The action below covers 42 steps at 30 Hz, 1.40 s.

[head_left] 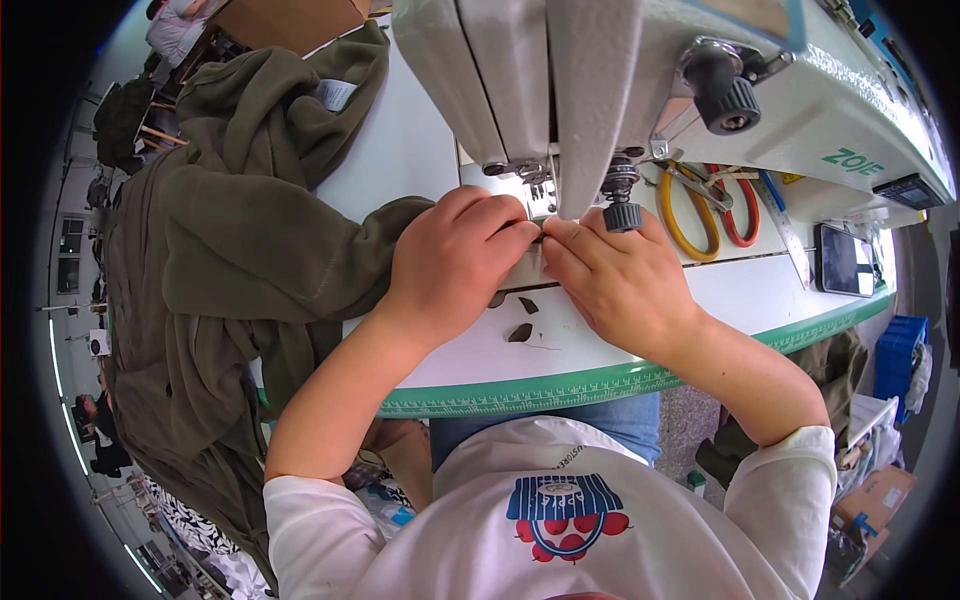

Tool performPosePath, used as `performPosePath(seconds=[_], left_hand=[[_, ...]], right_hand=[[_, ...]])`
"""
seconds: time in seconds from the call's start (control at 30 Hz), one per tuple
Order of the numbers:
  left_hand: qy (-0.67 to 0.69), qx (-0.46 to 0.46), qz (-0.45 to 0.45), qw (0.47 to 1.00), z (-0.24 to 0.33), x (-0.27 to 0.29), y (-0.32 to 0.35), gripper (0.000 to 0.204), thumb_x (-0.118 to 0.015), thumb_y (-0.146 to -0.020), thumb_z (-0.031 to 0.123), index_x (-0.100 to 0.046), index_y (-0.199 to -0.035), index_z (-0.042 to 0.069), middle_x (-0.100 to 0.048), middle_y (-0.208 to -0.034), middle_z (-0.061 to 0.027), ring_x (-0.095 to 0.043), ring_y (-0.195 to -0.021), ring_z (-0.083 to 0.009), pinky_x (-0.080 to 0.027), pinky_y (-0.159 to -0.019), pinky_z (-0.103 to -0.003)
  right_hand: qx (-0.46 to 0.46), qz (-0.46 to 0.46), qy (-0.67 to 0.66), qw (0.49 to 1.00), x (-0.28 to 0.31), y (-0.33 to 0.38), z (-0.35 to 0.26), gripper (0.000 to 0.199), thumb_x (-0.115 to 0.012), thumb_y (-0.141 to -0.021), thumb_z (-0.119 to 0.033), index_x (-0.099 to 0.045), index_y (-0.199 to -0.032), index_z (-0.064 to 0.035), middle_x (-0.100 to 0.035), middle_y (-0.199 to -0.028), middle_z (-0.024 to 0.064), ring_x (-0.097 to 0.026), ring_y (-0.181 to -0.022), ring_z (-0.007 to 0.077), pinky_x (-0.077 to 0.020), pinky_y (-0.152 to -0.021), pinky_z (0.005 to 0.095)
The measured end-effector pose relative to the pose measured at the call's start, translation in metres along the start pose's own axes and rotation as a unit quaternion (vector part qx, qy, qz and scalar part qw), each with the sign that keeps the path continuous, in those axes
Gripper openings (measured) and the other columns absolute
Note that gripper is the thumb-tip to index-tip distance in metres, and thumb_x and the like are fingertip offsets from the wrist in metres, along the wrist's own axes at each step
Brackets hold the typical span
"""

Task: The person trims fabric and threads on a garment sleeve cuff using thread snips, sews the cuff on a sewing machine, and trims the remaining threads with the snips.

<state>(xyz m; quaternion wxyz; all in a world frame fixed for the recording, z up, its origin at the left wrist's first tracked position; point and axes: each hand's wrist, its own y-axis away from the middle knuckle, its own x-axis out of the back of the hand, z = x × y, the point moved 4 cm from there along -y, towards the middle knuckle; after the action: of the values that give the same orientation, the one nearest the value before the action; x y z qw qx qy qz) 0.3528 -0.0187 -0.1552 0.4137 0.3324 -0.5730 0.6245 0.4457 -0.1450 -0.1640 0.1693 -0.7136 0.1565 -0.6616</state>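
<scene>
Under the head of a pale sewing machine [570,100], my two hands meet at the fingertips, close in front of the needle area. My left hand [450,262] is closed in a pinch, with a dark olive fleece garment [260,240] running in beside its knuckles. My right hand [625,285] is closed too, thumb and forefinger pressed together against the left fingertips. Only a sliver of dark cloth shows between them; the rest of what they pinch is hidden by the fingers. The garment lies bunched over the table's left side and hangs off it.
Yellow-and-red-handled scissors [697,215], a metal ruler [790,235] and a phone [845,260] lie at the right. Small dark scraps [520,333] sit before my hands. A green measuring tape [540,392] lines the table's front edge. Beyond stands a blue crate [900,360].
</scene>
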Motion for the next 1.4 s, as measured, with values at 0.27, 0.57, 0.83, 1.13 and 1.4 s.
performPosePath(seconds=[0.27,0.57,0.83,1.13,1.4], left_hand=[[-0.035,-0.057,0.015,0.998,0.005,0.002,0.004,0.017,-0.063,-0.073,0.01,-0.068,-0.088,0.005,-0.062,-0.096,0.0001,-0.056,-0.087,-0.0169,-0.052,-0.069,-0.028],[-0.027,-0.048,-0.016,0.998,0.002,0.003,0.007,0.021,-0.063,-0.075,0.01,-0.068,-0.094,0.003,-0.065,-0.104,-0.0034,-0.057,-0.09,-0.0173,-0.053,-0.074,-0.029],[-0.03,-0.02,-0.042,0.998,-0.001,-0.001,0.004,0.024,-0.061,-0.073,0.01,-0.066,-0.095,0.002,-0.062,-0.108,-0.0041,-0.056,-0.092,-0.0184,-0.052,-0.077,-0.029],[-0.029,-0.026,-0.035,0.999,-0.011,-0.004,0.001,0.021,-0.06,-0.075,0.01,-0.064,-0.095,0.004,-0.06,-0.106,-0.0018,-0.055,-0.098,-0.0183,-0.051,-0.078,-0.03],[-0.022,-0.015,-0.033,0.999,-0.013,-0.004,-0.002,0.017,-0.06,-0.078,0.011,-0.063,-0.094,0.006,-0.057,-0.094,-0.0007,-0.054,-0.095,-0.0176,-0.051,-0.076,-0.03]], right_hand=[[-0.007,0.01,0.008,1.0,-0.002,0.001,0.0,0.02,-0.059,-0.078,-0.016,-0.065,-0.096,-0.0103,-0.062,-0.089,-0.0035,-0.053,-0.086,0.0157,-0.0419,-0.079,0.0321],[-0.013,0.027,-0.001,1.0,0.0,-0.002,0.002,0.017,-0.061,-0.079,-0.016,-0.066,-0.094,-0.0099,-0.061,-0.088,-0.0021,-0.054,-0.091,0.0179,-0.0423,-0.08,0.0337],[-0.011,0.03,-0.022,0.999,0.0,-0.009,0.009,0.017,-0.065,-0.077,-0.016,-0.067,-0.091,-0.0078,-0.061,-0.09,-0.0003,-0.053,-0.091,0.0195,-0.0434,-0.074,0.0351],[-0.017,0.022,-0.036,0.999,-0.006,-0.017,0.011,0.016,-0.063,-0.076,-0.015,-0.066,-0.091,-0.0079,-0.061,-0.091,0.0009,-0.054,-0.088,0.0188,-0.0435,-0.072,0.0347],[-0.001,-0.021,-0.005,1.0,-0.009,-0.019,0.008,0.014,-0.06,-0.075,-0.014,-0.065,-0.086,-0.0084,-0.061,-0.091,0.0023,-0.056,-0.084,0.0185,-0.0431,-0.071,0.0338]])
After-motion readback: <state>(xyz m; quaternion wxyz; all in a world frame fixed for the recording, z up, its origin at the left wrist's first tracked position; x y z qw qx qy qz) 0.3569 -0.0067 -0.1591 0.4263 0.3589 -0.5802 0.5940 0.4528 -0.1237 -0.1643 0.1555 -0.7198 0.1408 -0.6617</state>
